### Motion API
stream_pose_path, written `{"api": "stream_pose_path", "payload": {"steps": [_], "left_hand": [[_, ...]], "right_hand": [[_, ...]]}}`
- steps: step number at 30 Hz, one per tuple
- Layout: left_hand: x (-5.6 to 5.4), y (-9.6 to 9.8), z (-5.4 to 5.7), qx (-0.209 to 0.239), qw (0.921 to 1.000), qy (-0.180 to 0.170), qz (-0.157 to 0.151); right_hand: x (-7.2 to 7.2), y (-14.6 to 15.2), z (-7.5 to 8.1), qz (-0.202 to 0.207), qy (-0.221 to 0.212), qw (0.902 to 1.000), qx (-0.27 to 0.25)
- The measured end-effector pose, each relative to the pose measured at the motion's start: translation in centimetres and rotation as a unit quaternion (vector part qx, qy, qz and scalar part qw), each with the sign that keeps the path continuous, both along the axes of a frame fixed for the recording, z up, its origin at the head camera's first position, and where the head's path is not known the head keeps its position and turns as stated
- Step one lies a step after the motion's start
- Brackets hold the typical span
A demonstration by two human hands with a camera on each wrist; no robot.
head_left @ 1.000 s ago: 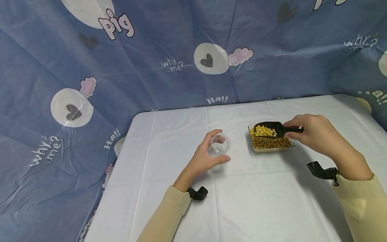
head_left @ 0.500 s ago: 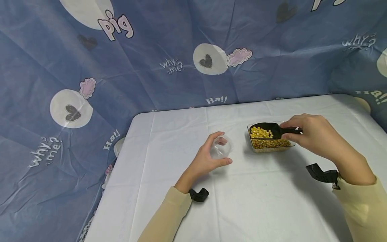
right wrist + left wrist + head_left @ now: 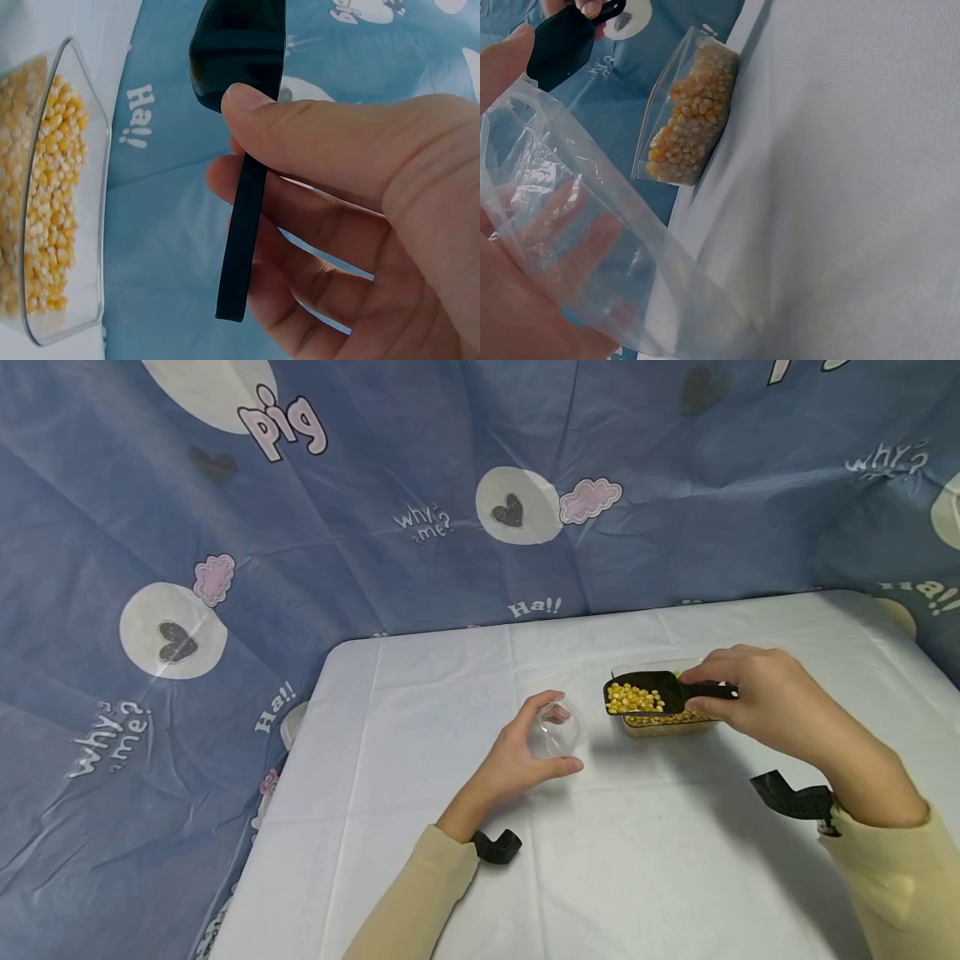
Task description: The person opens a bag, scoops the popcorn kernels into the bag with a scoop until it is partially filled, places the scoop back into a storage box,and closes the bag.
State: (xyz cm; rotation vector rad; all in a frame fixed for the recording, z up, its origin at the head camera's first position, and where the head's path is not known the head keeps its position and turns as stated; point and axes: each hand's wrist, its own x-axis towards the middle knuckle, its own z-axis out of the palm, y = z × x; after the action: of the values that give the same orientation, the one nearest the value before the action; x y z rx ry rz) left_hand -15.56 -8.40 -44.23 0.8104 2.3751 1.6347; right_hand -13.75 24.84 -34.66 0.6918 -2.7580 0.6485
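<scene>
Right hand (image 3: 780,708) gripping black scoop (image 3: 672,691) of corn kernels (image 3: 632,698), over rim of clear corn container (image 3: 666,732), left hand (image 3: 516,760) curled round clear plastic cup (image 3: 557,737), gap between

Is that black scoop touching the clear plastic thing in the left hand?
Apart: the head view shows white cloth between the black scoop and the clear plastic thing.

Scoop (image 3: 670,692): is covering part of the container (image 3: 88,240) in the head view; its front end is running off the right wrist view's top.
Clear vessel (image 3: 558,735): left hand (image 3: 517,760) is hiding one side.
Right hand (image 3: 772,702): only fingers are showing in the left wrist view — the rest is lying out of frame.
Kernels (image 3: 633,699): are appearing too small to count.
Lettering (image 3: 780,370): top edge is cutting it — unreadable.
</scene>
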Motion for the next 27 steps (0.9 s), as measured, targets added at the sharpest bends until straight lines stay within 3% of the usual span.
{"api": "stream_pose_path", "payload": {"steps": [18,27], "left_hand": [[0.5,0.7,0.0,-0.018,0.9998,0.007,-0.009],[0.9,1.1,0.1,-0.047,0.9989,-0.004,-0.006]], "right_hand": [[0.8,-2.7,-0.8,0.058,0.02,0.9981,-0.01],[1.1,-4.3,-1.0,0.063,0.016,0.9979,0.002]]}}
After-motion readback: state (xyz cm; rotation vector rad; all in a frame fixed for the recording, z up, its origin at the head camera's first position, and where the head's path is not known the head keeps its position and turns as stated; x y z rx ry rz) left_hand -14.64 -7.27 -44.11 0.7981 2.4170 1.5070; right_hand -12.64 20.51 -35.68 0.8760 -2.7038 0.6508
